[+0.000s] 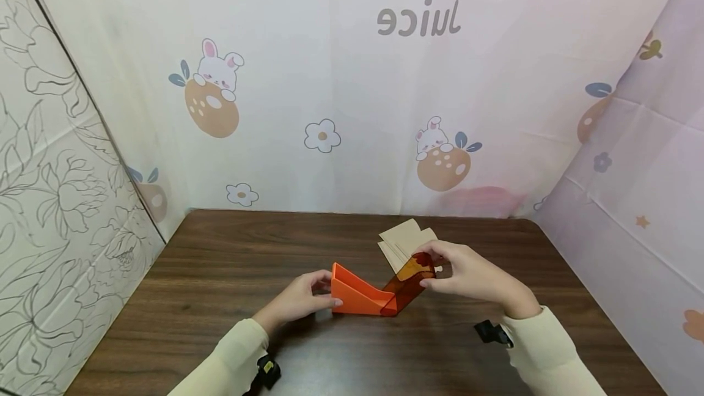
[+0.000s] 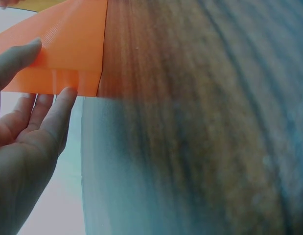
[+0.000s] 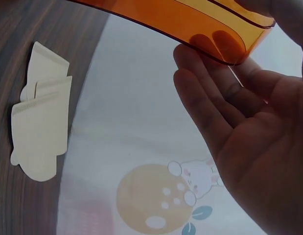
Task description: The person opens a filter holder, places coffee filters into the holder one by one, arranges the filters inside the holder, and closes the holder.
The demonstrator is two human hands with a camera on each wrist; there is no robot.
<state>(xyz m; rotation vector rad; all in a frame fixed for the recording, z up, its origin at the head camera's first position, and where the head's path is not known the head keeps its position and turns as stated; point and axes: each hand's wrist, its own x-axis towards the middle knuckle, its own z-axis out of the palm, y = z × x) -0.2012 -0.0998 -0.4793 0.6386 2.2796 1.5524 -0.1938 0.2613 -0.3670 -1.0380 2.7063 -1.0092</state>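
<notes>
Orange holder's back (image 2: 41, 80) — left-wrist only

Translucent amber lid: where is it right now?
In the head view, the amber lid is right of centre, its upper end in the right hand, its lower end at the orange holder.

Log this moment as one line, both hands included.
left hand: grips orange holder | right hand: holds amber cover, tilted, lower end at holder's low end | beige papers: on table, beyond cover
</notes>
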